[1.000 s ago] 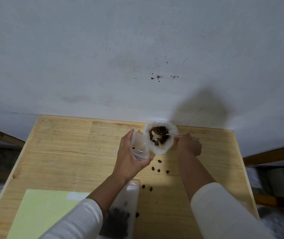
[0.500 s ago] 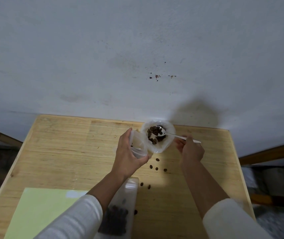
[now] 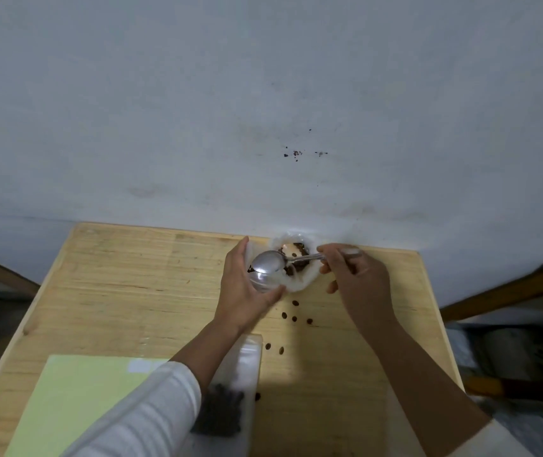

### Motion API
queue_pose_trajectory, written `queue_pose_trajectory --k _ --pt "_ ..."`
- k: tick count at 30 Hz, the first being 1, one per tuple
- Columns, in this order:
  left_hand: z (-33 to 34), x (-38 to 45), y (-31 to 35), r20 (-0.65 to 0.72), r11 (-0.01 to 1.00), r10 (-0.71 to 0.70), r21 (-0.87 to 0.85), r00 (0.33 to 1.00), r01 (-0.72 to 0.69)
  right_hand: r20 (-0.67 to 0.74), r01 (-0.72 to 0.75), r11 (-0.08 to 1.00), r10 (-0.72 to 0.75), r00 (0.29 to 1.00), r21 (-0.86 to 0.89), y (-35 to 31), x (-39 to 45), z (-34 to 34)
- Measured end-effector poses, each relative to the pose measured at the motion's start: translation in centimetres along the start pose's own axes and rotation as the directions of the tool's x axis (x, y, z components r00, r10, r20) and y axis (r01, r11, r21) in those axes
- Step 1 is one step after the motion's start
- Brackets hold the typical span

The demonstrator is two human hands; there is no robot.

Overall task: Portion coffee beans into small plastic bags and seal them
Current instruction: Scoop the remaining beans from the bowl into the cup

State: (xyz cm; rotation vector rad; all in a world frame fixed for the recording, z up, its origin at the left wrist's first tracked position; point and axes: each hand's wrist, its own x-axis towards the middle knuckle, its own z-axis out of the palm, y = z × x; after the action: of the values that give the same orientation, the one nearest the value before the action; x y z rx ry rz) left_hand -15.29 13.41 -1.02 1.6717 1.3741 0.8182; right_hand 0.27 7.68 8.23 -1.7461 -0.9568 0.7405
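The left hand [image 3: 243, 285] has its grip curled round a small clear bag [image 3: 263, 282], held open just above the tabletop [image 3: 131, 282] near its far edge. The right hand [image 3: 357, 278], at 3 o'clock from the bag, pinches the handle of a metal spoon [image 3: 268, 262], whose bowl hangs over the bag's mouth. Directly behind, at 1 o'clock, a white bag of coffee beans [image 3: 296, 255] stands open. Loose beans [image 3: 294, 318] lie scattered at 6 o'clock from it. A filled bag [image 3: 230, 404] lies beside a pale green sheet [image 3: 72, 400], partly under the left sleeve [image 3: 144, 413].
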Motion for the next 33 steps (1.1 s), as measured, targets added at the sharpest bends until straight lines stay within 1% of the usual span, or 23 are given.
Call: queue_pose_trajectory --k 3,5,7,8,11,13,15,17,18,22,26,29,33 --pt "-0.5 0.0 0.0 -0.031 0.999 0.029 0.024 0.999 -0.029 0.071 0.056 0.996 -0.051 0.996 -0.067 0.2 -1.3 -1.3" --pt "-0.8 -0.1 0.1 -0.044 0.998 0.046 0.036 0.998 -0.044 0.126 0.064 0.981 -0.041 0.991 -0.184 1.1 -2.1 -2.1" --pt "-0.8 -0.2 0.2 -0.054 0.997 0.064 0.047 0.996 -0.061 0.15 0.008 0.968 0.031 0.988 -0.25 2.6 -2.7 -2.6" --pt "-0.7 -0.3 0.3 -0.057 0.997 0.069 0.05 0.996 -0.066 0.138 -0.05 0.974 0.082 0.987 -0.223 3.5 -2.9 -2.8" --pt "-0.3 -1.1 0.6 -0.065 0.994 0.086 0.07 0.994 -0.082 0.013 -0.266 0.964 0.266 0.964 -0.026 6.5 -2.9 -3.7" --pt "0.0 -1.7 0.8 -0.073 0.991 0.098 0.097 0.993 -0.09 -0.119 -0.373 0.926 0.377 0.918 0.058 8.7 -2.3 -4.3" --pt "0.3 -2.4 1.0 -0.078 0.991 0.095 0.097 0.992 -0.087 -0.231 -0.447 0.889 0.458 0.858 0.099 11.0 -1.4 -4.9" --pt "0.7 -3.1 1.2 -0.076 0.992 0.085 0.103 0.993 -0.077 -0.286 -0.491 0.869 0.488 0.825 0.068 12.7 -0.6 -5.2" --pt "0.9 -3.5 1.4 -0.073 0.991 0.082 0.113 0.994 -0.073 -0.298 -0.501 0.865 0.488 0.821 0.035 13.3 -0.1 -5.3" --pt "2.0 -4.4 1.6 -0.072 0.989 0.076 0.134 0.995 -0.066 -0.301 -0.485 0.873 0.45 0.841 -0.049 15.2 1.5 -5.6" --pt "3.0 -4.8 2.1 -0.084 0.987 0.056 0.155 0.995 -0.043 -0.303 -0.435 0.882 0.371 0.878 -0.18 16.6 2.5 -5.7" --pt "3.8 -5.3 2.8 -0.09 0.985 0.046 0.169 0.995 -0.03 -0.278 -0.381 0.882 0.306 0.91 -0.276 17.6 2.8 -5.6" --pt "4.6 -5.9 4.0 -0.105 0.986 0.043 0.164 0.994 -0.025 -0.266 -0.305 0.905 0.229 0.936 -0.296 16.7 2.4 -5.5"
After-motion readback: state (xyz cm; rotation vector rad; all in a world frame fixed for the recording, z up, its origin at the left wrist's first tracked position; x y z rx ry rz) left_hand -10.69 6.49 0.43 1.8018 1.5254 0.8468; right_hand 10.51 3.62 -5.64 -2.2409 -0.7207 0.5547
